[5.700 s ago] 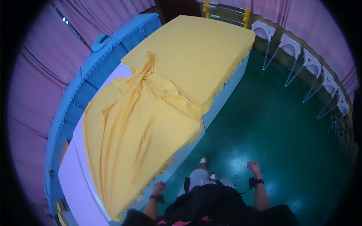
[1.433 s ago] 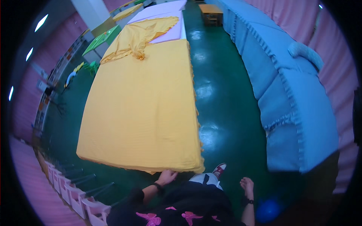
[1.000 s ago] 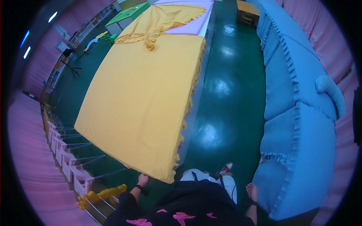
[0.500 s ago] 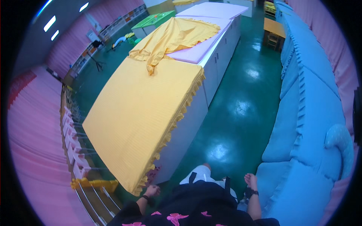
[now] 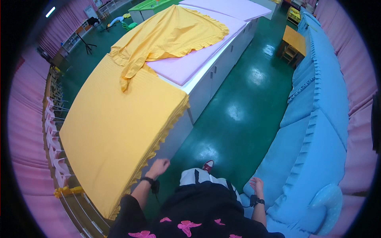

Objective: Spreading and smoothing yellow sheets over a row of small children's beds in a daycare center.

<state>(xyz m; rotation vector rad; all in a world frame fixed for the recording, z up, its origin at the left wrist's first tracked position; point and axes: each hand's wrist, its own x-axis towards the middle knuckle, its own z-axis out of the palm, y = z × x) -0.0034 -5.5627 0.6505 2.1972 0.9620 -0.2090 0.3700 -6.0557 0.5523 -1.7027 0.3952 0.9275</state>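
My left hand (image 5: 158,167) hangs by the frilled edge of a yellow sheet (image 5: 115,127) spread flat over a low bed; its fingers are curled and hold nothing I can see. My right hand (image 5: 257,185) is at my side with fingers loosely apart, close to a long blue covered bench (image 5: 313,131). Further along the row, a second yellow sheet (image 5: 170,35) lies rumpled across a pale purple mattress (image 5: 186,67). I wear a dark top with pink butterflies, and a red shoe (image 5: 207,164) shows below me.
The white bed base (image 5: 206,85) stands on a glossy green floor (image 5: 246,99). A row of white chairs (image 5: 53,135) lines the pink curtain at left. A small wooden table (image 5: 294,39) sits far right, a green mat (image 5: 152,4) at the back.
My view has swung round and I have walked along the bed's side. The flat yellow sheet now lies to my left, and the rumpled sheet has come closer. Both hands stay empty.
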